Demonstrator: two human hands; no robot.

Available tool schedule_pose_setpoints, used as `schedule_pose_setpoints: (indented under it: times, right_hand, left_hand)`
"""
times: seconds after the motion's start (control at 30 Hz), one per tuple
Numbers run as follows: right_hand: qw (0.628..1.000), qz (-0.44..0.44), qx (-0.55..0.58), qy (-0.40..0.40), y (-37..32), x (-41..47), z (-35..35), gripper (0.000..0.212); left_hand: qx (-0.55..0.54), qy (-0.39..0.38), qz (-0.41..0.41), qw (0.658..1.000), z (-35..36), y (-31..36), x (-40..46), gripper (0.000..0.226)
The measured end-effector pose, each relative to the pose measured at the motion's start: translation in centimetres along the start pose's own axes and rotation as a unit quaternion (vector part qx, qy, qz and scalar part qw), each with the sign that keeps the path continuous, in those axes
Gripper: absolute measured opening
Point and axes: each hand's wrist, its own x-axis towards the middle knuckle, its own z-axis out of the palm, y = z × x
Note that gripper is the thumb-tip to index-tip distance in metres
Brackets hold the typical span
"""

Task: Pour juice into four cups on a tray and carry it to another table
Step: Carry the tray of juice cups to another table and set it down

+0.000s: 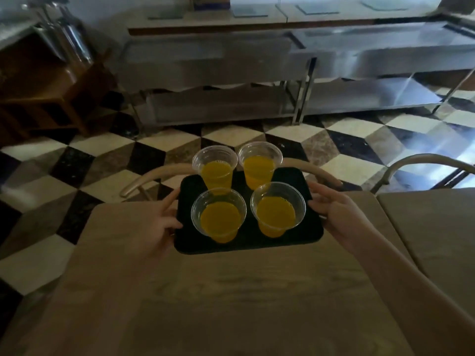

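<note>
Head view: black tray [312, 231] at the far end of the wooden surface [231, 291]; whether it rests or hovers, I cannot tell. Four clear cups [218, 214] of orange juice stand on it, two by two. Left hand [158, 224] and right hand [334, 214] each clasp a side edge, grip closed. Judgement: thin cups, top-heavy, sloshy; tray stiff, maybe slick; hold both edges, level. No writing legible.
</note>
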Motion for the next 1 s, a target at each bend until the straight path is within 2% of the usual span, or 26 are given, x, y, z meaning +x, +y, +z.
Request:
schedule_pose_setpoints:
  times: [0.13,0.4,0.6,1.0]
  right_hand:
    - [1.0,0.022,0.009,-0.02,4.0,-0.8,0.0,0.052]
    - [0.996,0.072,0.042,-0.006,11.2,-2.7,0.1,0.058]
    - [0.996,0.087,0.01,-0.003,16.0,-4.4,0.1,0.062]
    - [0.974,0.222,-0.001,0.048,25.1,-7.3,-0.7,0.06]
  left_hand:
    - [-0.004,-0.001,-0.028,1.0,-1.1,-3.9,-1.2,0.073]
    - [0.009,-0.008,-0.065,0.998,-1.9,-10.2,-3.7,0.082]
    - [0.039,0.062,-0.123,0.99,-2.2,-16.3,-4.7,0.068]
    - [0.114,0.06,-0.231,0.964,-3.0,-26.3,-6.4,0.087]
